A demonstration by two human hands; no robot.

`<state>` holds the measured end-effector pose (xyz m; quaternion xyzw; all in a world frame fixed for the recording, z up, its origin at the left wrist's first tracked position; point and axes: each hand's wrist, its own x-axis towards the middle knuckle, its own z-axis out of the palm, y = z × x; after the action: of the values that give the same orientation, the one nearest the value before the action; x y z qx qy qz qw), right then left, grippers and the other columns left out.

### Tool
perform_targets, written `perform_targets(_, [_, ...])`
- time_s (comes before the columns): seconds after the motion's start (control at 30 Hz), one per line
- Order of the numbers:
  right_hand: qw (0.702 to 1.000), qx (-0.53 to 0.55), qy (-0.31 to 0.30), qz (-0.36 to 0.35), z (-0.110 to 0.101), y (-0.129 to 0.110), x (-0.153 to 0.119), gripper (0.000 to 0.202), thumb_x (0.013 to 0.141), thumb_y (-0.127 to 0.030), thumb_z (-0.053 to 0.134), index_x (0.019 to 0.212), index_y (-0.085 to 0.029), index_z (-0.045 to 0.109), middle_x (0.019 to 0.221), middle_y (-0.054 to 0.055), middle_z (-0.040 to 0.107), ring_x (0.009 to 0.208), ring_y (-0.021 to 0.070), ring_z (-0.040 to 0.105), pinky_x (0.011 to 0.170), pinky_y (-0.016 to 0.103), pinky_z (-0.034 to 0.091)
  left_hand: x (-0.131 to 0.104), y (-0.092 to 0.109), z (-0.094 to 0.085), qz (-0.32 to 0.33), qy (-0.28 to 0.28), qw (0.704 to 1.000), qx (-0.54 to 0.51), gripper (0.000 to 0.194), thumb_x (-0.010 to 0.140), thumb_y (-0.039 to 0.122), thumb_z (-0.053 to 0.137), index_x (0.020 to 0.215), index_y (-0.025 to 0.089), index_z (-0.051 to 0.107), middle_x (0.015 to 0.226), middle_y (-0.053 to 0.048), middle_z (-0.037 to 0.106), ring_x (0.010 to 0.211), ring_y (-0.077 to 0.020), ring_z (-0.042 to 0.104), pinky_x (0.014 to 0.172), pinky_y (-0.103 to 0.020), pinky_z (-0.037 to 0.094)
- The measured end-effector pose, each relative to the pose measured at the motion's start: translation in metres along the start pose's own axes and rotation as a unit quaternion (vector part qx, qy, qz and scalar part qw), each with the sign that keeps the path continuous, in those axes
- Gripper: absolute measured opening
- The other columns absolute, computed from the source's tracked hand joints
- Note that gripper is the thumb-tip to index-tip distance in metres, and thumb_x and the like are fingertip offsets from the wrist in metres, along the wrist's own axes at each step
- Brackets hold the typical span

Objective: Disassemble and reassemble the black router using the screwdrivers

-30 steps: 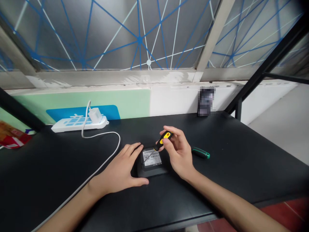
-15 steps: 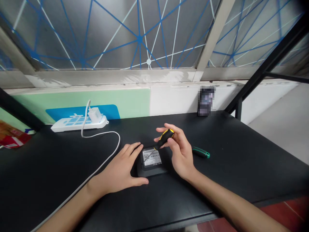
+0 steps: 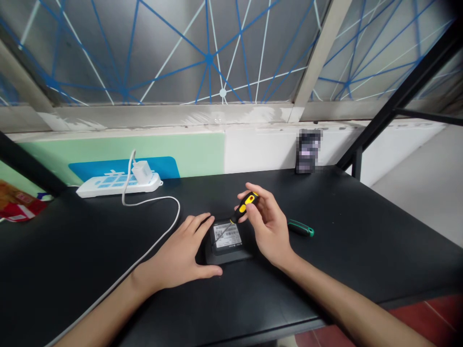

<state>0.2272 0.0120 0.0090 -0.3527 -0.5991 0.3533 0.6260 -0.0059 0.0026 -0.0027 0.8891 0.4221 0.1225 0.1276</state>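
A flat black device (image 3: pixel 231 256) lies on the table, its white printed label with a QR code and barcodes facing up. My left hand (image 3: pixel 181 253) steadies it from the left, fingers at the far corner and thumb along the near edge. In my right hand (image 3: pixel 269 226) is a black and yellow screwdriver (image 3: pixel 244 206), gripped by its handle between thumb and fingers. The thin shaft slants down left across the label, and its tip meets the device near the left edge. I cannot make out a screw there.
A green and black tool handle (image 3: pixel 301 227) lies right of my right hand. A white power strip (image 3: pixel 119 185) with a plugged-in charger (image 3: pixel 142 171) stands at the back left; its white cable (image 3: pixel 159 238) runs past my left arm. A pixelated phone-like object (image 3: pixel 308 152) leans on the wall.
The screwdriver handle has rotated in my right fingers, showing more of its yellow inlays. My right thumb and fingers have shifted slightly left; my left hand and the device stay still.
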Motion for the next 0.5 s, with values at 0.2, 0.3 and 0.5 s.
perform_targets(0.2, [1.000,0.009,-0.014,0.004,-0.0003,-0.0022,-0.0006,0.032,0.104,-0.034,0.049,0.135,-0.035,0.056,0.126,0.005,0.068,0.093,0.0159,0.073,0.071,0.031,0.063,-0.0001,0.0012,-0.0012,-0.004,-0.002,1.000,0.002,0.100,0.081,0.070,0.073,0.158,0.021,0.033,0.161,-0.018,0.041,0.145,-0.0415,0.040,0.116,-0.059,0.039])
perform_targets(0.3, [1.000,0.015,-0.013,0.013,-0.0001,-0.0014,-0.0013,0.033,0.102,-0.036,0.053,0.135,-0.036,0.056,0.122,0.004,0.066,0.091,0.0152,0.070,0.070,0.030,0.064,-0.0001,0.0007,-0.0009,-0.003,-0.002,1.000,0.001,0.100,0.081,0.071,0.073,0.158,0.021,0.034,0.161,-0.018,0.041,0.145,-0.0416,0.040,0.117,-0.059,0.039])
perform_targets(0.5, [1.000,-0.019,0.012,0.017,0.0007,0.0013,-0.0003,0.035,0.094,-0.035,0.068,0.129,-0.038,0.062,0.104,0.001,0.058,0.080,0.0130,0.062,0.063,0.028,0.065,0.0003,0.0014,-0.0011,-0.007,-0.008,1.000,0.004,0.101,0.080,0.070,0.074,0.158,0.019,0.034,0.161,-0.019,0.040,0.146,-0.0408,0.039,0.118,-0.058,0.038])
